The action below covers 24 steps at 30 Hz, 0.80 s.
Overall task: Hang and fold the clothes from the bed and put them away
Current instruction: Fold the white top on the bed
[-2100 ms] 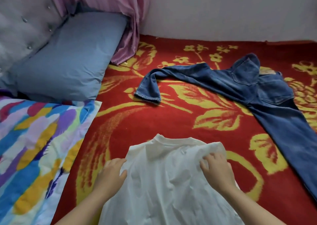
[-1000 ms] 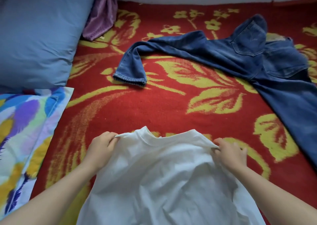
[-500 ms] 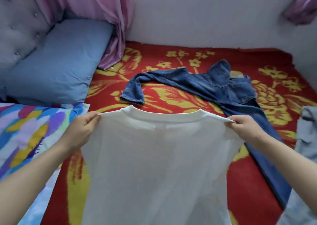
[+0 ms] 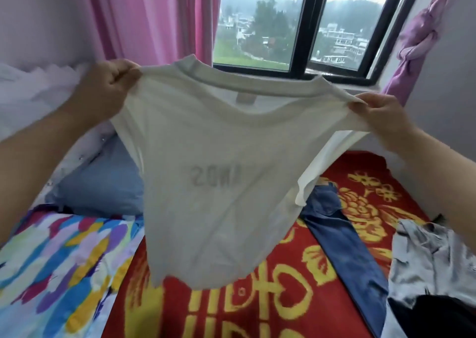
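Shoulders of the thin white cotton T-shirt (image 4: 213, 203) sit in our hands: our left hand (image 4: 108, 85) curls its fingers round one, our right hand (image 4: 378, 116) pinches the other. We hold it spread in the air above the red blanket with yellow flowers (image 4: 283, 299). Blue denim jeans (image 4: 345, 239) lie on the blanket to the right, with a crumpled grey garment (image 4: 432, 257) further right.

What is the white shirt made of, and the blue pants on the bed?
The white T-shirt looks like thin, soft cotton knit with a matte finish: its lettering shows through from the other side. The blue pants look like denim, heavier and faded in patches.
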Each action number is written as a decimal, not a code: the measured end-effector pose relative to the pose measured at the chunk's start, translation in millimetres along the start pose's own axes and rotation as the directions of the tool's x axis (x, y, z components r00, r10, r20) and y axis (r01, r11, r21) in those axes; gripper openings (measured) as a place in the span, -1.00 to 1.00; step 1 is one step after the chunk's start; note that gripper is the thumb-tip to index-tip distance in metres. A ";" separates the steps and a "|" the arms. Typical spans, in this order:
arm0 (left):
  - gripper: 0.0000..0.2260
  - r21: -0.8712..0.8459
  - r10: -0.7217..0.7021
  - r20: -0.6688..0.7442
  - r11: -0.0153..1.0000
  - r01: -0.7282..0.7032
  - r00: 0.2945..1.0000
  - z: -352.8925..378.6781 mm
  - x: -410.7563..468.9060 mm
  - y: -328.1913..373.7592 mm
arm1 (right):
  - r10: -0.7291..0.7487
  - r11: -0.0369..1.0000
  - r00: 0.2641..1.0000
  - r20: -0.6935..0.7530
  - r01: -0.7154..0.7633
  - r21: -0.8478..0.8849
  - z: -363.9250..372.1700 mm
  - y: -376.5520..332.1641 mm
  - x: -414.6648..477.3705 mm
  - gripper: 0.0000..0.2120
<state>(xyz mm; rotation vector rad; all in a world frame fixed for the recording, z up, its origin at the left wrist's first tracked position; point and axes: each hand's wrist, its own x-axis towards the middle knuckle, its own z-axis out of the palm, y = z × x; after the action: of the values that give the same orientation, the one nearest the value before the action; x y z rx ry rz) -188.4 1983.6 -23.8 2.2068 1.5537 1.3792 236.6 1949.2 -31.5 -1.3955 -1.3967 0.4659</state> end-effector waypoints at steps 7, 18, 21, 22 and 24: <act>-0.78 0.113 0.225 -0.092 0.970 -0.214 0.970 -32.1 -45.9 15.0 | -0.111 0.993 0.989 0.098 0.114 -0.029 -23.9 -4.3 -35.6 -0.48; -0.80 -0.098 -0.023 0.047 0.995 0.028 0.999 -32.9 -69.3 4.8 | 0.013 0.997 0.999 -0.039 -0.016 -0.076 13.0 11.4 -64.7 -0.68; -0.94 -0.200 -0.112 0.045 0.973 0.118 0.993 -44.7 -55.6 8.2 | -0.090 0.972 0.995 0.041 0.097 -0.212 10.8 -8.2 -60.4 -0.92; -0.92 -0.215 -0.124 0.043 0.968 0.131 0.991 -48.7 -52.0 8.3 | -0.096 0.929 0.987 0.126 0.134 -0.346 8.7 -11.4 -58.2 -0.88; -0.86 -0.239 -0.153 0.037 0.958 0.157 0.988 -58.5 -45.4 11.5 | -0.084 0.779 0.958 0.273 0.234 -0.582 3.1 -18.9 -54.2 -0.58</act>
<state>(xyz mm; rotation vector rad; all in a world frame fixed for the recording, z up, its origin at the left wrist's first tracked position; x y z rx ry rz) -225.1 1919.6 -10.9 1.9084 1.4316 1.4128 211.9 1897.6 -37.8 -1.7486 -1.9586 0.0481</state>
